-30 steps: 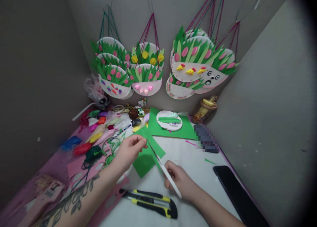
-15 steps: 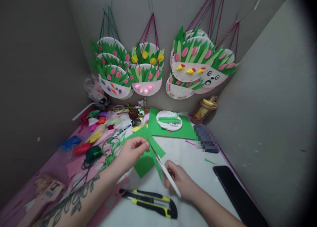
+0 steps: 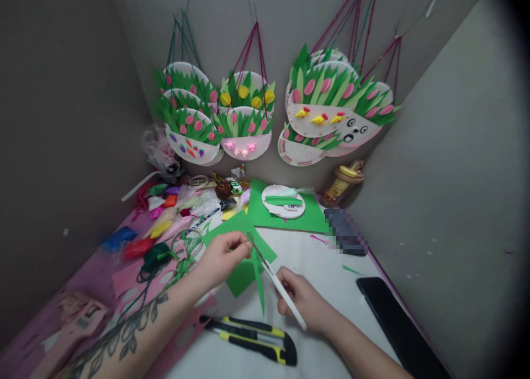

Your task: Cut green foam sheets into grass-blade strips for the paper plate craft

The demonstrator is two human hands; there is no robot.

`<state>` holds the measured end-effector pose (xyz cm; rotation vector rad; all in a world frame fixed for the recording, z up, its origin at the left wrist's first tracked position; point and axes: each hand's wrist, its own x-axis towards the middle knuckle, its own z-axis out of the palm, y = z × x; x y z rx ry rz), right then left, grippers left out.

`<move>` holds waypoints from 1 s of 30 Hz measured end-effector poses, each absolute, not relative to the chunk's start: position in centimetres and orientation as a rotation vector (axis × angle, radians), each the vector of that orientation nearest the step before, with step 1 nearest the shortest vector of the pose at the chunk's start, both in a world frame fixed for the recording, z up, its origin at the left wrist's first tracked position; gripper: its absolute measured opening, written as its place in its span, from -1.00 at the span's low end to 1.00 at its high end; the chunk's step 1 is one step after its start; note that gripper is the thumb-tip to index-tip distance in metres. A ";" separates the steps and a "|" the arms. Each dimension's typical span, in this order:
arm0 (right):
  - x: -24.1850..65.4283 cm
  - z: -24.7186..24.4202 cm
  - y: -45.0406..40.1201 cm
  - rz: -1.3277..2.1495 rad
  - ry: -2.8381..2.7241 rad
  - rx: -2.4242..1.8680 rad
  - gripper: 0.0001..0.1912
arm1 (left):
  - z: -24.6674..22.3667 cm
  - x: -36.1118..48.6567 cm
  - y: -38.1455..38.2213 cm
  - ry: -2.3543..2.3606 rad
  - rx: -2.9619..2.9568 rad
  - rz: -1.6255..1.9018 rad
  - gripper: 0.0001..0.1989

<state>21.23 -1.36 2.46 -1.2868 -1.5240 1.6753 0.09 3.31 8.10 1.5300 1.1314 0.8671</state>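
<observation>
My left hand point(image 3: 226, 256) is closed in a pinch on a narrow green paper strip point(image 3: 259, 291), whose pointed end hangs down toward me. White-handled scissors point(image 3: 289, 300) are gripped in my right hand point(image 3: 304, 302), with the fingers curled round the handles. Their blades point up and left, meeting the paper close to my left fingertips; the exact cutting point is too small to make out. Beneath both hands lies a larger piece of green paper point(image 3: 242, 279) on the white table surface.
A black-and-yellow utility knife point(image 3: 256, 337) lies nearest me. Pink paper with cut-out holes point(image 3: 180, 343), coloured clay packets point(image 3: 138, 248) and scraps crowd the left. A white paper plate point(image 3: 269, 209) rests on green card behind. Two dark phone-like slabs point(image 3: 345, 233) lie right. Paper-plate baskets point(image 3: 246, 142) hang above.
The hanging end of the green strip has swung left and come clear of the scissors' lower blade area. The scissors and my right hand have shifted slightly to the right.
</observation>
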 end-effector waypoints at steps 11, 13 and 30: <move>22.1 2.2 -1.1 1.678 -1.563 -1.285 -0.76 | 8.3 0.1 3.4 1.098 1.506 0.867 -0.78; 22.1 2.0 -1.1 1.665 -1.563 -1.294 -0.77 | 8.2 0.1 3.5 1.096 1.517 0.860 -0.78; 24.1 -0.1 0.9 0.260 -2.009 -1.857 -0.70 | 7.1 0.2 4.6 1.081 0.828 1.148 -0.67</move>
